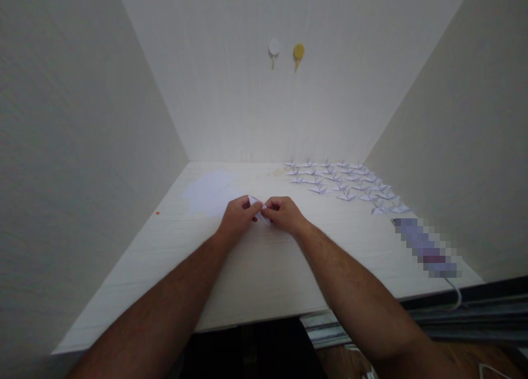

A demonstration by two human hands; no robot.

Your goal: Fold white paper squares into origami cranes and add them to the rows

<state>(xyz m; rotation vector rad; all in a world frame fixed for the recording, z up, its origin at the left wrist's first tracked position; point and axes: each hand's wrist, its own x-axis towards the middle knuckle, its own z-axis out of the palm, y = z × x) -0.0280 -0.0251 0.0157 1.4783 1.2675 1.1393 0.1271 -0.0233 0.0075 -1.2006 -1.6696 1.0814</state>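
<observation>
A small folded white paper is held between my two hands over the middle of the white table. My left hand pinches its left side between thumb and fingers. On the other side, my right hand grips the paper's right end, thumb close to my left thumb. Part of the paper is hidden behind the fingers. Left of my hands lies a spread of white paper sheets. Several folded paper cranes stand in rows at the back right.
White walls enclose the table on three sides. A white hook and a yellow hook hang on the back wall. A pixelated object with a white cable lies at the right edge. A small orange spot is at left.
</observation>
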